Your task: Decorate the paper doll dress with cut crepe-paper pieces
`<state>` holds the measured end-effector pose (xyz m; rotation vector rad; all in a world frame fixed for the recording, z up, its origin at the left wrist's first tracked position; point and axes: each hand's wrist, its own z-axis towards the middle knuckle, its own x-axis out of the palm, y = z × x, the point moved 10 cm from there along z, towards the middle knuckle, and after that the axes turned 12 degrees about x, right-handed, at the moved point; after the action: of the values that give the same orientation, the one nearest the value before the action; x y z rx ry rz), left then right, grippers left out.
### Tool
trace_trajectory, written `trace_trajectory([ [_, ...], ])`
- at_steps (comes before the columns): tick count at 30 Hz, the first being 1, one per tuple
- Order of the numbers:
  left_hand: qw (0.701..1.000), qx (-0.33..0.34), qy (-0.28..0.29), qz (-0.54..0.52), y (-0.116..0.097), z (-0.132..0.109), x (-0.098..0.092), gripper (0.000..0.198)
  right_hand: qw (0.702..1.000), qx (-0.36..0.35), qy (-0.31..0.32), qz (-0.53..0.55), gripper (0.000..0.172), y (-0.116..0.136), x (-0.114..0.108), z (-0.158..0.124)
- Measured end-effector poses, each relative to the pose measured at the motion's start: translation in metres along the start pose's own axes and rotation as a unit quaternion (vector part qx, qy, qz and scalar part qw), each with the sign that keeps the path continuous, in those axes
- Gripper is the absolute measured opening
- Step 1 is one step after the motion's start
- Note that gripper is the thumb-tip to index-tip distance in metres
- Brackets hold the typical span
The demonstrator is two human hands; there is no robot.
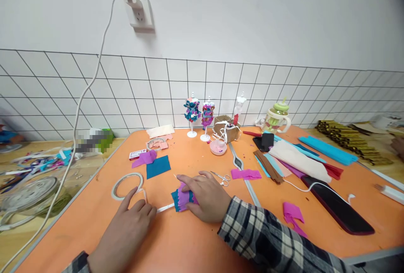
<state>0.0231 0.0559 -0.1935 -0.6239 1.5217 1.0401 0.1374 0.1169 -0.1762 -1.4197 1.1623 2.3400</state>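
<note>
A small piece of layered purple and teal crepe paper (182,197) lies on the orange tabletop, its edges cut jagged. My right hand (206,197) covers its right side, with fingers bent and pressed onto it. From its left edge a narrow white tape strip (166,208) runs to my left hand (132,222). The left fingers are curled at the strip's end, while the index finger stretches toward a roll of narrow white tape (113,186). Small scissors (224,179) rest just beyond my right hand. A teal paper square (158,167) and a purple scrap (144,159) lie farther back.
Two decorated mini dress forms (207,115) and a plain white one stand near the wall, beside a cardboard box (221,125) and pink dish (218,147). To the right are a mug (277,119), folded crepe papers (328,150) and a phone (339,208). A white cable (77,113) hangs left.
</note>
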Motion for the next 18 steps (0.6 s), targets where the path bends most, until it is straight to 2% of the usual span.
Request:
trace_trajectory([
  [6,0.997,0.000,0.013,0.070,-0.014,-0.016,0.012,0.043,0.999,0.020,0.023,-0.019,0.076,-0.003,0.010,-0.003],
  [11,0.998,-0.023,0.006,0.059,-0.016,-0.024,0.015,0.041,0.999,0.025,0.010,-0.020,0.072,-0.003,0.008,-0.006],
  [14,0.995,-0.071,-0.061,0.043,-0.017,-0.028,0.005,0.032,0.999,0.044,0.009,-0.022,0.071,-0.009,0.009,-0.007],
  [16,0.986,-0.087,-0.142,0.017,-0.021,-0.028,-0.011,0.041,0.998,0.051,0.015,-0.023,0.070,-0.012,0.010,-0.007],
  [18,0.975,-0.071,-0.206,-0.039,-0.026,-0.021,-0.025,0.044,0.998,0.051,0.017,-0.023,0.070,-0.012,0.011,-0.007],
])
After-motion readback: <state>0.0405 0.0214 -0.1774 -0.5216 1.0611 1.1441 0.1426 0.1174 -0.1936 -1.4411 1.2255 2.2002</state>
